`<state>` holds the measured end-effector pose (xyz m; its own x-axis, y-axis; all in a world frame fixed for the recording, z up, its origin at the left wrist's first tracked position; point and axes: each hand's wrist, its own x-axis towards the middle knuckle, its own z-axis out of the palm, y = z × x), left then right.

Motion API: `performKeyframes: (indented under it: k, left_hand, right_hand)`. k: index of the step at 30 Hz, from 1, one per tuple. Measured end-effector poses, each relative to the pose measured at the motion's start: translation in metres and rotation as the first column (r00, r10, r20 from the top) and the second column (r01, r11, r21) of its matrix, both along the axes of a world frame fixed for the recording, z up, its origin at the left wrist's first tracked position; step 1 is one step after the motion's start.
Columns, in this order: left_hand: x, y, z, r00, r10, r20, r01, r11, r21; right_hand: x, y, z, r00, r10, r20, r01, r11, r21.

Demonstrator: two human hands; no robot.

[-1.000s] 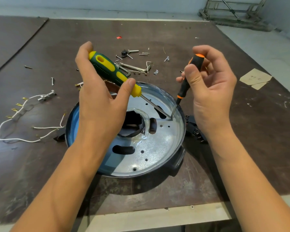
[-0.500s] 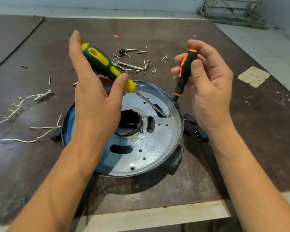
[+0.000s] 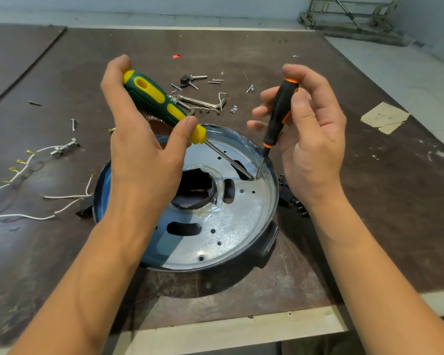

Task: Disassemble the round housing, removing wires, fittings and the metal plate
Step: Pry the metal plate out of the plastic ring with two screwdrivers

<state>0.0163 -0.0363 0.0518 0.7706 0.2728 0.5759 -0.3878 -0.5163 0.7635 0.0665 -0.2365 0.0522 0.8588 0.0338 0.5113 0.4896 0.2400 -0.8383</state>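
Gripping a screwdriver in each hand, a person is leaning over a round housing (image 3: 269, 248) that is lying in the centre of the frame on a dark brown table (image 3: 369, 226). A shiny metal plate (image 3: 228, 226) with slots and small holes is sitting inside the housing, filling it.

The left hand (image 3: 144, 149), at centre left, is holding a green-and-yellow screwdriver (image 3: 159, 103) between its thumb and curled fingers, with the shaft slanting down to the right. The right hand (image 3: 310, 144), at centre right, is pinching a slimmer black-and-orange screwdriver (image 3: 280, 114) between thumb and fingertips, nearly upright. Both tips are meeting at one spot on the plate near its right edge.

White wires (image 3: 67, 196) with brass terminals are trailing across the table at the left of the frame, well apart from the plate. Loose screws and fittings (image 3: 190, 80) are lying scattered at upper centre, beyond the housing, beside a bent metal strip (image 3: 203, 103). Small black parts (image 3: 292, 203) are lying just right of the housing, partly hidden behind the right wrist. A torn paper scrap (image 3: 385, 116) is lying at the right.
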Motion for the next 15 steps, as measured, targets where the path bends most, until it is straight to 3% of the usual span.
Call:
performKeyframes:
  k: [5,10,15]
  left_hand:
    - [-0.0008,-0.0008,0.0,1.0,-0.005,-0.005,0.005,1.0,-0.002]
    - [-0.0009,-0.0009,0.0001,1.0,0.001,-0.004,-0.001,1.0,-0.001]
    - [-0.0009,-0.0004,0.0007,1.0,-0.003,-0.017,0.003,1.0,-0.012]
  right_hand:
    - [0.0011,0.001,0.0005,0.993,-0.077,0.088,0.083,0.994,-0.072]
    - [0.0019,-0.0022,-0.0001,1.0,0.002,0.012,-0.002,1.0,-0.008]
    - [0.001,-0.0005,0.0025,0.995,-0.079,0.06,0.082,0.995,-0.056]
